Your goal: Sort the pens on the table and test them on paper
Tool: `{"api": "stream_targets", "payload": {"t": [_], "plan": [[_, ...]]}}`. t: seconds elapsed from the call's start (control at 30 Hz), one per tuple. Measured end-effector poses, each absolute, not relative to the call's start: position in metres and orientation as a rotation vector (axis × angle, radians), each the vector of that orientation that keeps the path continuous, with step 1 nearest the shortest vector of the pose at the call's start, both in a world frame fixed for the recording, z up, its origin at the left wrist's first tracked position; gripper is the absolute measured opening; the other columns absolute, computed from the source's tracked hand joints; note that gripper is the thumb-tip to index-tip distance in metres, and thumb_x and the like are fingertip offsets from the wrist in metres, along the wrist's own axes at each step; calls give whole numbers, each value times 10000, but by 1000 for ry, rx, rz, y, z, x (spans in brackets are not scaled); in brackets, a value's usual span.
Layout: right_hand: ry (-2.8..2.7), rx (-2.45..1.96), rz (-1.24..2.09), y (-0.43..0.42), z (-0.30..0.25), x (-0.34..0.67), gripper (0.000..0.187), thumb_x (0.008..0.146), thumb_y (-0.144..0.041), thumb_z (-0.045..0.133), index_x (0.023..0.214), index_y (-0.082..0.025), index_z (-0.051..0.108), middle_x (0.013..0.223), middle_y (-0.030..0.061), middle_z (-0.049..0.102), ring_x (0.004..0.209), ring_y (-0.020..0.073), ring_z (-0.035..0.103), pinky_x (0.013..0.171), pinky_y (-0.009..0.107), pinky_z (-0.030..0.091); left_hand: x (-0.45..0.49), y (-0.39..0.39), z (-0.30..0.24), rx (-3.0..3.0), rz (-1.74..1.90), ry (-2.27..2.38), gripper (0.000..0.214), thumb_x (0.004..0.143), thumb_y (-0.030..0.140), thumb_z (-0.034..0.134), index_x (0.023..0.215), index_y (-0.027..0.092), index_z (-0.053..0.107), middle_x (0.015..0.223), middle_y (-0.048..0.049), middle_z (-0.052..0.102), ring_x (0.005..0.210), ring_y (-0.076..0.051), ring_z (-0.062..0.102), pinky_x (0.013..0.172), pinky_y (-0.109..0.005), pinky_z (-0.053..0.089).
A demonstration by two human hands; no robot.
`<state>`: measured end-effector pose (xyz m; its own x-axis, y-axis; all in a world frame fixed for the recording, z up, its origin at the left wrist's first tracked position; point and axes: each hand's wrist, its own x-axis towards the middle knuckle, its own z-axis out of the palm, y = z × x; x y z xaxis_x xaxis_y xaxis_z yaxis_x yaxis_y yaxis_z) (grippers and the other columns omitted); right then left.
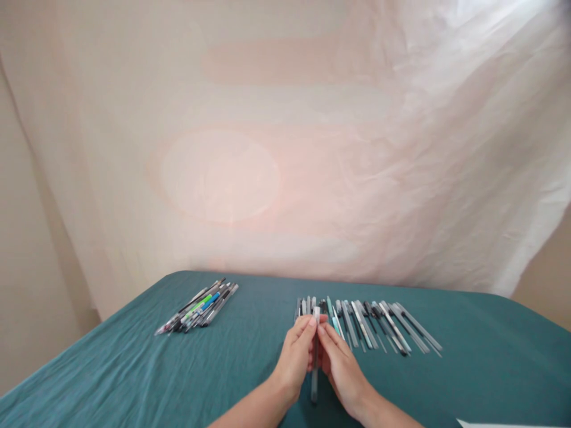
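My left hand (297,356) and my right hand (341,364) meet in front of me over the teal cloth (134,368). Together their fingers pinch one grey pen (314,371), held upright along my line of sight, its pale cap end up between the fingertips. Just beyond the hands lies a row of several pens and caps (375,324) spread side by side. A second bundle of several pens (198,307), some with green and blue barrels, lies at the left.
The teal cloth covers the whole table. A wrinkled white sheet (285,148) hangs as a backdrop behind the table. A white paper corner (513,424) shows at the bottom right edge.
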<state>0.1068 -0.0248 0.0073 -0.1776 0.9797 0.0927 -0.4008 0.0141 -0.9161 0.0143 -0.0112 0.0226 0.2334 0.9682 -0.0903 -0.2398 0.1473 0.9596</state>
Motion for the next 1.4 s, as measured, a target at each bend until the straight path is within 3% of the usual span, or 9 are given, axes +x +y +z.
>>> {"api": "stream_targets", "payload": {"t": [0.07,0.13,0.23,0.33,0.53,0.73,1.0,1.4], "plan": [[-1010,-751,1531,-24,7,106,261,811,-447,469,804,-199,551,567,-40,509,420,77,436,348,158,302,13,-9,20,1041,1098,921,534,762,553,433,1092,146,539,510,52,411,392,-80,387,406,-209,331],[-994,-764,1551,-23,6,106,264,796,-439,500,727,-186,527,532,-60,454,363,39,326,308,129,187,10,-6,19,1070,1185,916,506,768,539,437,1032,126,567,583,16,488,493,-103,468,498,-228,394],[-990,-798,1570,-20,3,107,292,789,-447,509,688,-173,505,509,-74,412,336,14,237,298,121,119,7,-3,18,1143,1260,923,443,771,513,456,906,118,601,711,-25,553,629,-118,506,603,-230,412],[-983,-798,1612,-19,1,108,316,800,-460,487,678,-169,495,509,-74,412,320,7,221,285,123,108,8,-4,19,1198,1244,917,435,782,516,430,868,123,594,743,-33,566,634,-118,511,577,-217,402],[-988,-777,1633,-19,3,104,305,808,-447,484,708,-161,523,540,-53,452,347,21,286,266,118,134,9,-3,16,1196,1163,959,469,789,549,377,914,139,566,460,64,393,391,-74,397,416,-184,283],[-943,-799,1682,-12,0,102,301,799,-431,494,655,-166,488,439,-91,367,308,5,173,277,122,96,8,0,12,1170,1244,963,430,781,528,417,823,128,568,506,42,465,446,-76,419,468,-191,330],[-952,-903,1691,-12,-3,102,327,780,-464,491,618,-189,424,445,-94,346,309,14,188,281,133,92,8,1,5,1183,1270,998,418,779,519,420,825,131,567,600,3,550,502,-104,486,543,-228,383],[-950,-967,1712,-13,1,99,268,768,-466,502,709,-210,448,456,-109,291,333,22,161,295,129,86,8,3,0,1177,1314,1061,386,802,480,395,793,135,568,668,-18,552,641,-131,489,627,-241,391]]}}
